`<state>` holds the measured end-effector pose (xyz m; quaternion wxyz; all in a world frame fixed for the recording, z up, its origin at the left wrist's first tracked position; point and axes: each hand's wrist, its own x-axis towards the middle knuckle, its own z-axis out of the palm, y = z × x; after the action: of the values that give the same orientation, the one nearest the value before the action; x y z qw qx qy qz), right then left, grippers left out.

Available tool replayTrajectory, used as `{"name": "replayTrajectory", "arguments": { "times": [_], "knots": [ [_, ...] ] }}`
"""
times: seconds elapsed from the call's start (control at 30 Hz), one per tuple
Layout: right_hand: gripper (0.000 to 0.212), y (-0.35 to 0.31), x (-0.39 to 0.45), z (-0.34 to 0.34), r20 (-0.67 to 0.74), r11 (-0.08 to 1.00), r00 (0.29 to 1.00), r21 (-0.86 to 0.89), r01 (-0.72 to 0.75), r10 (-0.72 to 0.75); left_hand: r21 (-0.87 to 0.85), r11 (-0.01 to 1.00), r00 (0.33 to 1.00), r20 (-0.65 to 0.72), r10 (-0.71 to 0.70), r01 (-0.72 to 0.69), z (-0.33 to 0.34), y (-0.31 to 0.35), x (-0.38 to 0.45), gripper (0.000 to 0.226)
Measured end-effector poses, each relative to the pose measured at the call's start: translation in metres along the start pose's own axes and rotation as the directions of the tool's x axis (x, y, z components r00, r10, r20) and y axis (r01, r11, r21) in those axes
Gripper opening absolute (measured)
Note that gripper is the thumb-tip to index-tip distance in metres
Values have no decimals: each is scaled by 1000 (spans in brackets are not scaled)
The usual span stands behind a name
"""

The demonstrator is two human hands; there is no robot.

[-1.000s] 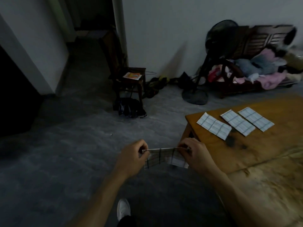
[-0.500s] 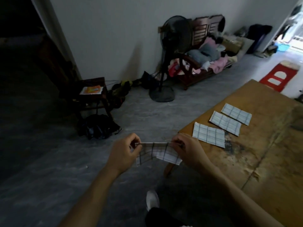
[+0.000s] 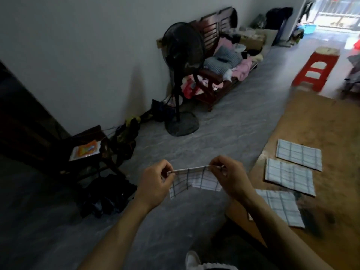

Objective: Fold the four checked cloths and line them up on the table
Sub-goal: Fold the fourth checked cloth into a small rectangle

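Pinching a thin, soft checked cloth [image 3: 194, 180] taut by its top corners, your left hand [image 3: 155, 184] and right hand [image 3: 229, 178] hold it above the floor; at three o'clock, three folded cloths [image 3: 290, 177] lie flat on the worn wooden table [image 3: 331, 121].

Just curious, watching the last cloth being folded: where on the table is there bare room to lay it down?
Bare wood lies beyond the far folded cloth toward the red stool, and right of all three. The near cloth and middle cloth crowd the left edge of the table.
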<state>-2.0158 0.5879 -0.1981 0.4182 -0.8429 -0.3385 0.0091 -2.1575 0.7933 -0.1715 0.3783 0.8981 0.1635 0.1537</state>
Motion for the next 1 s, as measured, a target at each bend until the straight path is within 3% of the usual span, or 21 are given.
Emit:
{"name": "replayTrajectory", "arguments": {
  "times": [0.1,0.27,0.37,0.53,0.8,1.0],
  "knots": [
    [12,13,32,-14,18,999,999,-39,-36,37,15,999,996,71,48,-49,9,-4,63,20],
    [10,43,68,-33,-122,975,977,-114,-191,177,-30,986,967,192,167,-165,44,-3,147,18],
    [8,64,96,-40,-232,939,926,-105,-328,297,-107,967,920,299,255,-233,67,-8,206,18],
    [12,60,149,-54,-395,886,848,-148,-439,354,-245,912,821,402,405,-330,89,-4,308,15],
    [9,55,196,-53,-627,772,645,-106,-627,437,-401,808,641,493,588,-432,124,16,418,13],
    [17,90,190,-66,-785,697,362,120,-707,503,-483,769,475,606,638,-418,182,50,454,15]
  ]
}}
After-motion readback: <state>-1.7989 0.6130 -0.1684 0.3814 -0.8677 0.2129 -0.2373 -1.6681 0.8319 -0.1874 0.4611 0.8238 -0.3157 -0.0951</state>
